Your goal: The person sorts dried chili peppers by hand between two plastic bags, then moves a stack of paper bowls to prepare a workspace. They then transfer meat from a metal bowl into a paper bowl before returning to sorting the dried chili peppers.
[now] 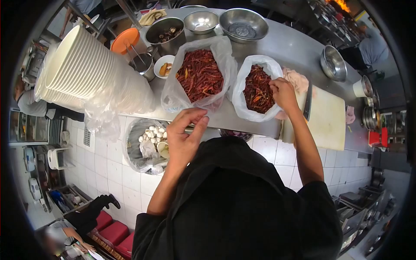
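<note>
My right hand [283,93] is over the smaller white plastic bag [242,113], its fingers pinched at the right edge of the dried red chilies [258,89] inside. What lies between those fingertips is too small to make out. My left hand [184,138] hovers in front of the counter edge, fingers curled and thumb a little apart from them, with nothing visible in it. Just beyond it stands a larger clear plastic bag [170,96], opened wide and full of dried red chilies [201,76].
A cutting board [327,117] with a knife [308,104] and a pink cloth [295,80] lies right. Stacked white tubs [82,65] stand left. Metal bowls [243,26] and a pot [165,34] line the back. A lined bin [130,143] is below. Other people [65,234] are around.
</note>
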Demonstrator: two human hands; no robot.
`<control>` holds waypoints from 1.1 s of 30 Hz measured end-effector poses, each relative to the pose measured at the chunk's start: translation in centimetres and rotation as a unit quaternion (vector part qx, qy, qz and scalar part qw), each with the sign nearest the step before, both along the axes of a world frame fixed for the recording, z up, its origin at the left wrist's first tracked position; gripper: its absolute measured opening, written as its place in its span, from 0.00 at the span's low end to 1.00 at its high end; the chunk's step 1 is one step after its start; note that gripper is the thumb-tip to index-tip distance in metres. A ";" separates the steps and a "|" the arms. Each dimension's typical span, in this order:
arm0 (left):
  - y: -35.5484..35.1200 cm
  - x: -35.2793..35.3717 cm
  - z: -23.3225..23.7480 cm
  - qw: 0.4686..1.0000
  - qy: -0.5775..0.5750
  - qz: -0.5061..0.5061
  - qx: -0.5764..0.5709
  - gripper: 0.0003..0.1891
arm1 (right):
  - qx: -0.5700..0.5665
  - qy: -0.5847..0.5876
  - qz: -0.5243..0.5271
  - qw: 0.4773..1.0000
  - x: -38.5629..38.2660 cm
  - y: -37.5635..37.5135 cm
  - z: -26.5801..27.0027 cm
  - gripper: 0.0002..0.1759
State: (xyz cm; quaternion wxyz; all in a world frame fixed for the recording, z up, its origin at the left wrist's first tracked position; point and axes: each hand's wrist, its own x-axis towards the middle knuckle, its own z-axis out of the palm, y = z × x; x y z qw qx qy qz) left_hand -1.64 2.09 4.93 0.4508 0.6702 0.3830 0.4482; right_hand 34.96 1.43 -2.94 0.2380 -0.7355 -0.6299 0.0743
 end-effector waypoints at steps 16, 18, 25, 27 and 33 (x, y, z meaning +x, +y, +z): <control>-1.3 2.6 -3.7 0.993 -0.002 -0.049 -0.105 0.08 | 0.032 -0.022 0.022 0.999 -2.2 1.5 -0.5 0.07; -1.3 2.7 -3.8 0.993 0.000 -0.048 -0.108 0.08 | 0.047 -0.036 -0.001 0.998 -2.4 3.6 -1.0 0.07; -1.1 2.3 -3.3 0.995 -0.005 -0.020 -0.096 0.08 | 0.043 -0.047 -0.028 0.998 -1.1 5.8 -2.9 0.09; -1.1 2.0 -3.3 0.994 -0.005 -0.015 -0.105 0.08 | 0.080 0.015 -0.033 0.996 -0.5 4.8 -1.8 0.09; 0.0 3.9 -2.7 0.995 0.003 -0.046 -0.093 0.08 | 0.038 0.108 -0.027 0.993 -1.7 4.3 -1.7 0.11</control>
